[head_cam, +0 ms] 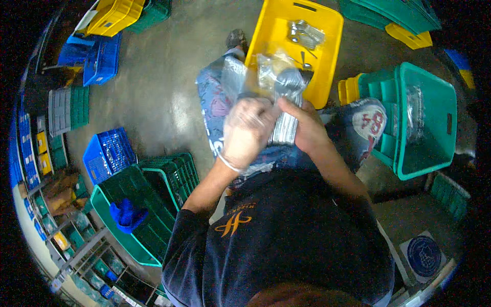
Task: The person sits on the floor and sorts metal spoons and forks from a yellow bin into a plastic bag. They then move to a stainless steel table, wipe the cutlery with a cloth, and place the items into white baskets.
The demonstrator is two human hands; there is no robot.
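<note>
My right hand [307, 126] grips a bundle of metal spoons [285, 124], its thumb across the handles and the bowls pointing away from me. Clear plastic [266, 71] shows beside the bowls. Against the bundle's left side, my left hand [249, 126] is curled and motion-blurred; what its fingers hold is unclear. Another piece of clear plastic [234, 75] appears just beyond it, over my left leg. In front of me a yellow plastic crate [264, 34] contains plastic-wrapped spoons [307, 34] and a few loose spoons [305, 63].
At my right stand nested green crates [402, 153] with clear plastic packs inside. To my left are a green crate [126, 253] with a blue cloth-like item [126, 215], and a blue crate [92, 161]. Shelving with bins [57, 230] lines the far left.
</note>
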